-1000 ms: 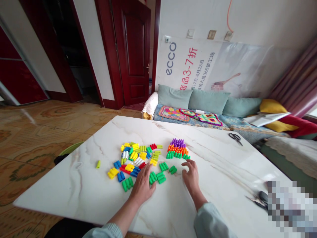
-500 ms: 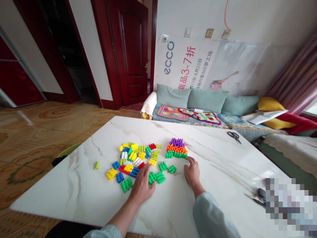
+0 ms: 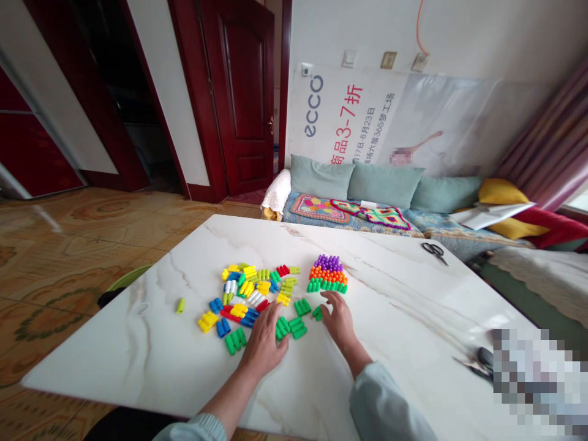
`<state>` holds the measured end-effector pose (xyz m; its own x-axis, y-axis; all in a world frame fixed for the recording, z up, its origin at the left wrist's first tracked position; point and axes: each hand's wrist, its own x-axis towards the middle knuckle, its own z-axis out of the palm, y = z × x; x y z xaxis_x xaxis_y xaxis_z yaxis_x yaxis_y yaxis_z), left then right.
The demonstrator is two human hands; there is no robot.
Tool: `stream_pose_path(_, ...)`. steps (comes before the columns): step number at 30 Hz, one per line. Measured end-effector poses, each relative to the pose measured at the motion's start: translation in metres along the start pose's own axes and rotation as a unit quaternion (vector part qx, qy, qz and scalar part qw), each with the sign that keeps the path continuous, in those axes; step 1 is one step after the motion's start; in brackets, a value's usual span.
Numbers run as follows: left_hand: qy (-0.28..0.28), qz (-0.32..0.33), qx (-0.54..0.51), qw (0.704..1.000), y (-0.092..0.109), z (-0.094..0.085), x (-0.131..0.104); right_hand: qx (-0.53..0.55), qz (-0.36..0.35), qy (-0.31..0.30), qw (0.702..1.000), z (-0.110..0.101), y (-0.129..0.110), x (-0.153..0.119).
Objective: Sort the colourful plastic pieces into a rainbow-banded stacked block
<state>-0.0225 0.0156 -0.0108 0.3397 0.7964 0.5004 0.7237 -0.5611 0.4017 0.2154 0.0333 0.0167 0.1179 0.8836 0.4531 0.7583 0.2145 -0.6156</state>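
My left hand [image 3: 265, 340] rests on the table, fingers stretched forward and thumb apart. It lies beside green bullet-shaped plastic building blocks [image 3: 282, 329] and a red and blue row of blocks [image 3: 239, 315]. My right hand [image 3: 339, 320] is at a small green block [image 3: 316, 313], partly covering it, with its fingers bent and apart; whether they touch it I cannot tell. Just beyond it stands a layered block assembly [image 3: 328, 275], purple at the back, orange in the middle and green in front. Another green block [image 3: 302, 307] lies between my hands.
Yellow, blue, white, red and lime blocks [image 3: 248, 288] lie in a loose pile at the left of the white marbled table [image 3: 151, 349]. A lone lime block [image 3: 180, 305] sits farther left. Black scissors [image 3: 434, 252] lie at the far right, another dark-handled tool [image 3: 478, 366] nearer.
My right hand has moved left, from beside the assembly's right front corner to the small green block. My left hand and the blocks look unmoved.
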Motion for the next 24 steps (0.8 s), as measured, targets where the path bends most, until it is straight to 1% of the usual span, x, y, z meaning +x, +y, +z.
stream_pose_path(6,0.002,0.0,0.007,1.0,-0.002,0.003,-0.001,-0.026,0.039,-0.008,0.999,0.012,-0.006,0.011)
stream_pose_path(11,0.001,-0.004,-0.001,1.0,-0.002,0.003,-0.002,-0.079,0.08,-0.045,0.993,0.015,-0.013,0.012)
stream_pose_path(16,-0.002,-0.007,-0.006,1.0,-0.001,0.002,0.0,-0.123,0.099,-0.076,0.985,0.014,-0.027,0.016)
stream_pose_path(21,-0.004,-0.01,-0.002,1.0,0.0,0.001,0.001,-0.144,0.091,-0.078,0.982,0.014,-0.034,0.015)
stream_pose_path(24,-0.004,-0.011,-0.007,1.0,0.001,0.0,0.001,-0.157,0.056,-0.056,0.985,0.013,-0.035,0.011)
